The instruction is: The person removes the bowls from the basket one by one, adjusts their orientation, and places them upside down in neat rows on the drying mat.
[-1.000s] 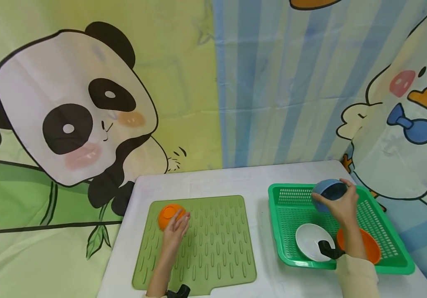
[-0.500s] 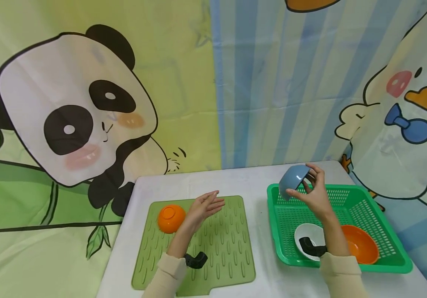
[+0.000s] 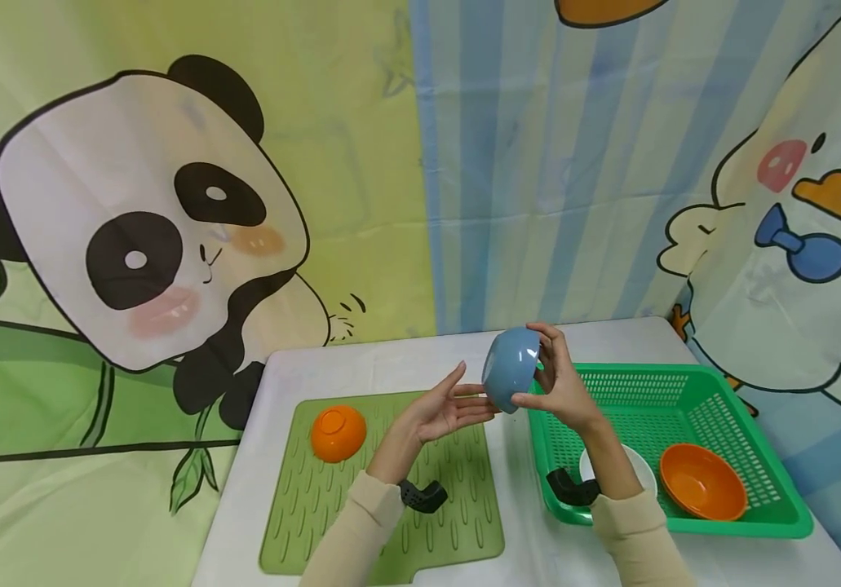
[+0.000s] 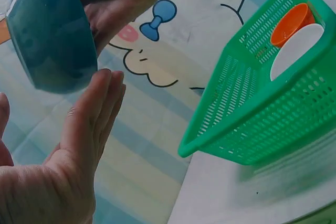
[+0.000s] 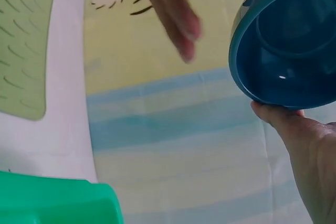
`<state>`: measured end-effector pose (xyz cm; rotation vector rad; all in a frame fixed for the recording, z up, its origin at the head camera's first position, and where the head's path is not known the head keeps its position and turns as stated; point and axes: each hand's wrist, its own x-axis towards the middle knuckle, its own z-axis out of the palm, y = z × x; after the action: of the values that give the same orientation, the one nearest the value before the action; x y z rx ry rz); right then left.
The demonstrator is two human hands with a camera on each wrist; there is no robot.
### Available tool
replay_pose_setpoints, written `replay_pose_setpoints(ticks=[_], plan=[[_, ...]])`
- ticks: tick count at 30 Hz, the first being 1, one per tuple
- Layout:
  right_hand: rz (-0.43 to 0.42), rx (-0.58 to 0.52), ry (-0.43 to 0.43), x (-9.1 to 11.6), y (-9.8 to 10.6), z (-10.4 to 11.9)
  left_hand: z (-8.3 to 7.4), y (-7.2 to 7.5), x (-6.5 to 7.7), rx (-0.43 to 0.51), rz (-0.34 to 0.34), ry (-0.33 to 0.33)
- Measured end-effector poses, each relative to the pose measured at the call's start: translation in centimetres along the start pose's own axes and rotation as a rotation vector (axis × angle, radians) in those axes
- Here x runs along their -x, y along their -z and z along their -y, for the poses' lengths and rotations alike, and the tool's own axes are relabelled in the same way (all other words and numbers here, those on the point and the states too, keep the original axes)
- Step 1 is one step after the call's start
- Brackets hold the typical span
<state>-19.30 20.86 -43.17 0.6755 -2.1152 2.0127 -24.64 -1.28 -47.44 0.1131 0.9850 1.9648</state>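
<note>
A blue bowl (image 3: 511, 368) is held up on its side between the mat and the basket, its hollow turned toward the right hand. My right hand (image 3: 565, 390) grips it by the rim, thumb below and fingers above; in the right wrist view the bowl (image 5: 294, 40) shows its glossy inside. My left hand (image 3: 444, 414) reaches in from the left with fingers straight and spread from the thumb, fingertips right at the bowl's outer side. The left wrist view shows these fingers (image 4: 86, 108) close under the bowl. An orange bowl (image 3: 338, 434) lies upside down on the green mat (image 3: 303, 522).
On the right of the white table (image 3: 523, 538) stands a green perforated basket (image 3: 780, 497). It contains a white dish (image 3: 636, 473) and another orange bowl (image 3: 703, 481). A printed cloth (image 3: 493, 179) hangs behind the table.
The right hand has lifted the blue bowl out over the basket and carried it left. My left hand has moved away from the upturned orange bowl, rightward to the blue bowl.
</note>
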Motion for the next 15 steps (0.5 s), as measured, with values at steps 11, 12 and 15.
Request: replay_pose_setpoints(ticks=[11, 12, 15], plan=[[0.099, -0.061, 0.023, -0.1, -1.9, -1.4, 1.2, 0.8, -0.1, 0.006, -0.052, 0.035], [0.104, -0.062, 0.025, -0.1, -2.0, -1.4, 1.2, 0.9, -0.1, 0.011, -0.056, 0.034], [0.113, -0.062, 0.028, -0.2, -2.2, -1.6, 1.3, 1.2, 0.0, 0.027, -0.051, 0.035]])
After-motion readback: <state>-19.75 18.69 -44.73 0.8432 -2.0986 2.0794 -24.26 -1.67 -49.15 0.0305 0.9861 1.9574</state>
